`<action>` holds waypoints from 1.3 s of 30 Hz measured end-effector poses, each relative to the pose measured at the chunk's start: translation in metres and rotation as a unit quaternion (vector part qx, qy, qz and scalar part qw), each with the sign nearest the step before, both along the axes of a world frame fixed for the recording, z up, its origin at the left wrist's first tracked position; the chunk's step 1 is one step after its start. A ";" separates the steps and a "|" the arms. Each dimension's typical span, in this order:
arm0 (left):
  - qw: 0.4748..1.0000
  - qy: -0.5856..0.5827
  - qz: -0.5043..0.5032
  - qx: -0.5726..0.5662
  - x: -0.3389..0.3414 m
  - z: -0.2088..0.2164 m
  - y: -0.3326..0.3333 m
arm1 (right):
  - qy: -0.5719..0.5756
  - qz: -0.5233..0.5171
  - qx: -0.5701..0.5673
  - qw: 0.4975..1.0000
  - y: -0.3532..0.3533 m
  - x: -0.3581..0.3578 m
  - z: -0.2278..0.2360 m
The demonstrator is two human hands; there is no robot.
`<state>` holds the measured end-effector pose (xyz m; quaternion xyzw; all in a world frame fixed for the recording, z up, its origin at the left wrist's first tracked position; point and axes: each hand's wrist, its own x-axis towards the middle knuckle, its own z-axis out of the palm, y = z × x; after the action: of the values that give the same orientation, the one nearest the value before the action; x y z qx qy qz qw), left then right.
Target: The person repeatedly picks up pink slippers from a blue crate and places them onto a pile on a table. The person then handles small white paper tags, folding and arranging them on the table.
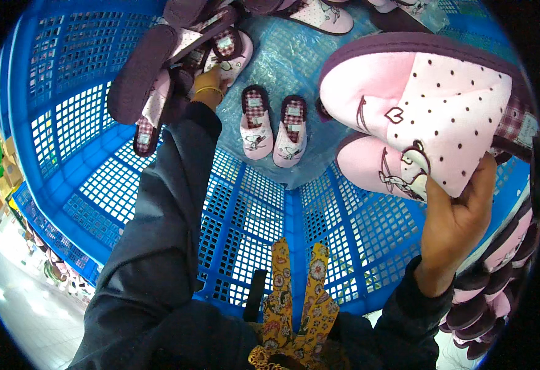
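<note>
A pair of pink-and-white slippers [449,105] is held by the right hand [458,216] at the right side of the blue basket [291,209], pinched near the open ends between thumb and fingers. A slipper [240,60] beside the upper-left pile [140,80] is touched by the left hand [208,83]; whether it is gripped cannot be told, as the fingers are partly hidden. Between the hands, a smaller-looking pair [257,139] is laid on clear plastic [282,61]. If the pinch is slackened, the lower slipper could be dropped, since only an edge seems to be held. The loosely stacked pile could be toppled by a hard tug, and pale cloth could be marked by dark soles.
</note>
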<state>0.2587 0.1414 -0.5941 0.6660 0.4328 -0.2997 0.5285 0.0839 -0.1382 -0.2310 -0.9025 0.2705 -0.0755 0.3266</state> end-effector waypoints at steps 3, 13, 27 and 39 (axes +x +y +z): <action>0.988 -0.023 0.101 -0.118 -0.003 -0.025 0.023 | 0.006 0.009 0.020 1.000 0.004 0.003 0.003; 0.938 -0.170 -0.299 0.031 -0.099 0.056 0.001 | 0.020 0.001 0.007 1.000 -0.001 0.007 0.002; 0.523 -0.170 -0.789 0.273 -0.067 0.088 0.030 | 0.001 0.027 0.003 1.000 -0.008 -0.001 -0.001; 0.592 -0.124 -0.784 0.139 -0.128 0.016 0.044 | -0.033 0.030 0.008 0.999 0.000 0.001 -0.003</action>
<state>0.1310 0.1858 -0.5778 0.8443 -0.2894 -0.4492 0.0393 0.0846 -0.1384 -0.2340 -0.9046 0.2327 -0.0937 0.3445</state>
